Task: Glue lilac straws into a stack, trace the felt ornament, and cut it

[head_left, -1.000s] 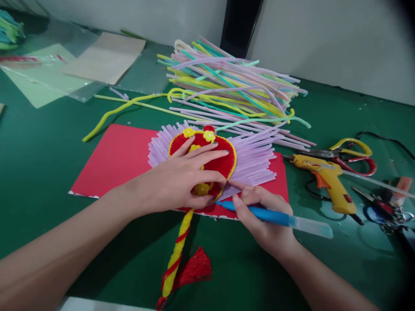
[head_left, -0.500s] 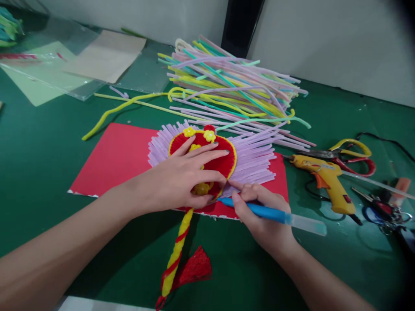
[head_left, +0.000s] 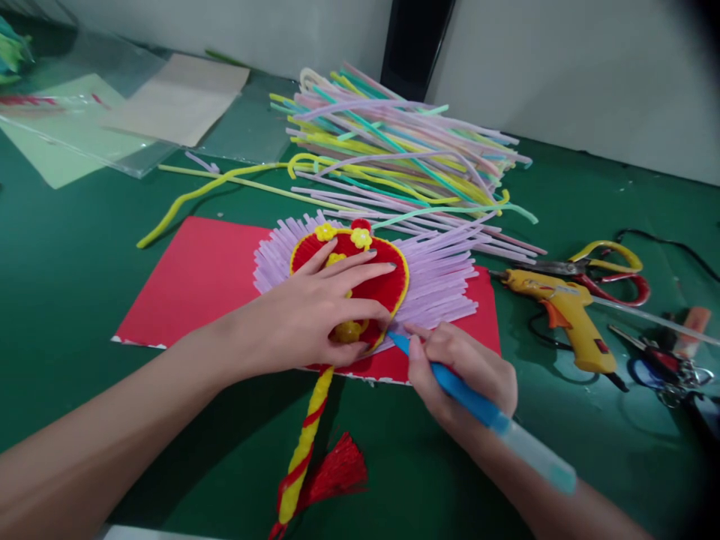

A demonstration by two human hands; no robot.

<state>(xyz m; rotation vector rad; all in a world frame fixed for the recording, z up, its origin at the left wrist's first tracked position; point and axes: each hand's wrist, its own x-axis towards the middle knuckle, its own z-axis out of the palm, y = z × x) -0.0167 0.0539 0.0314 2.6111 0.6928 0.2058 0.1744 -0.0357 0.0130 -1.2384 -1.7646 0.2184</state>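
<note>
A red fan-shaped piece [head_left: 388, 289] with a yellow rim and yellow flowers lies over lilac pipe cleaners [head_left: 442, 281] on a red sheet [head_left: 191, 277]. My left hand [head_left: 331, 304] presses on it, fingers spread, thumb and index finger near its lower right rim. A blue pen [head_left: 464, 394] with a clear end is gripped in my right hand [head_left: 461, 367]. Its tip touches or nearly touches that rim. Below, the yellow-and-red twisted handle [head_left: 307, 442] points toward me, with a red tassel [head_left: 340, 469] beside it.
Behind the sheet is a pile of coloured pipe cleaners [head_left: 394, 142]. On the right lie scissors [head_left: 607, 270], a yellow glue gun [head_left: 568, 315] and keys [head_left: 669, 375]. Paper [head_left: 180, 97] and clear plastic sleeves [head_left: 135, 161] lie at the back left.
The pen's tip has moved slightly up and right along the rim, and its rear end has swung down toward me. My left hand keeps its place on the red piece.
</note>
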